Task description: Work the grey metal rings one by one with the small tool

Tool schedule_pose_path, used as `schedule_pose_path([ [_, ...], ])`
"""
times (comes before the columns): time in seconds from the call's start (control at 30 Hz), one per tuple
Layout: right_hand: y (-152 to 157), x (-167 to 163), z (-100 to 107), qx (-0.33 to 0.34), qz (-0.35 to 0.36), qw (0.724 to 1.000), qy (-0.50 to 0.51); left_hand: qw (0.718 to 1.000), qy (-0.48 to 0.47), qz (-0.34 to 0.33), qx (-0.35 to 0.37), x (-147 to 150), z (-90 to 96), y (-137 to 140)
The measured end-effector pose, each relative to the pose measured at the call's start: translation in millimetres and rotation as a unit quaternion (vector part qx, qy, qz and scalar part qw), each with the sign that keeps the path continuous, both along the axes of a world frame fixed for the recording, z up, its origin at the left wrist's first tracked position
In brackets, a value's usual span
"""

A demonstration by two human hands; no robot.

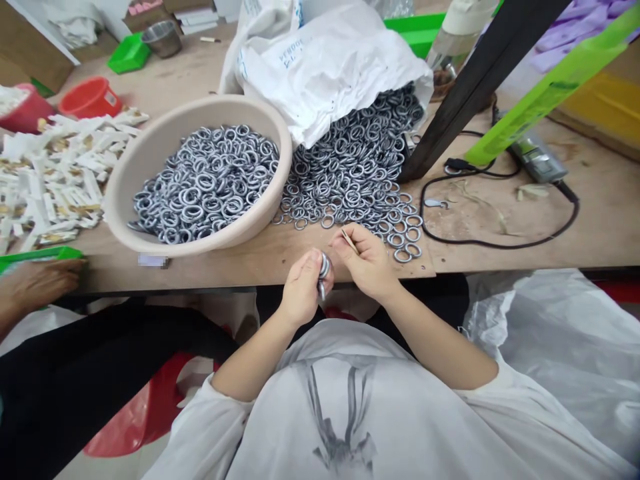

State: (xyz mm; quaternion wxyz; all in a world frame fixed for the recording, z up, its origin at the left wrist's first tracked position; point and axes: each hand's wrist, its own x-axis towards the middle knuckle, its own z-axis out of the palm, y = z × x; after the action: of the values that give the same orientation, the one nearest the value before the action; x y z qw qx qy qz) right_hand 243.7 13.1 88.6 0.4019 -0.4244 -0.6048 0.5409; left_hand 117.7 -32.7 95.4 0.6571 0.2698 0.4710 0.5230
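My left hand [301, 288] is closed round a few grey metal rings [324, 268], in front of the table's near edge. To its right, my right hand [369, 261] pinches a thin tan stick [350, 241] that points up and to the left. What the stick is, I cannot tell. Just beyond both hands, a heap of loose metal rings [345, 173] spills out of a white sack [330, 63]. At the left of the heap stands a wide beige basin [117, 193], with many more of these rings inside.
Many white pieces [55, 177] lie piled at the left, near a red bowl [90, 99]. A co-worker's hand [43, 283] rests at a green tray [65, 253]. On the right are a dark post [470, 87], a green strip [550, 87] and a black cable [500, 245].
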Motion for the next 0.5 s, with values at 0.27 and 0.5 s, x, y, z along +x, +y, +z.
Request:
schedule_pose_path([
  [0.27, -7, 16, 6, 0.14, 0.113, 0.978, -0.109, 0.998, -0.036, 0.006, -0.056, -2, 1.7, 3],
  [0.5, -5, 11, 1, 0.117, 0.123, 0.979, -0.11, 0.998, -0.047, -0.031, -0.037, -4, -1.4, 2],
])
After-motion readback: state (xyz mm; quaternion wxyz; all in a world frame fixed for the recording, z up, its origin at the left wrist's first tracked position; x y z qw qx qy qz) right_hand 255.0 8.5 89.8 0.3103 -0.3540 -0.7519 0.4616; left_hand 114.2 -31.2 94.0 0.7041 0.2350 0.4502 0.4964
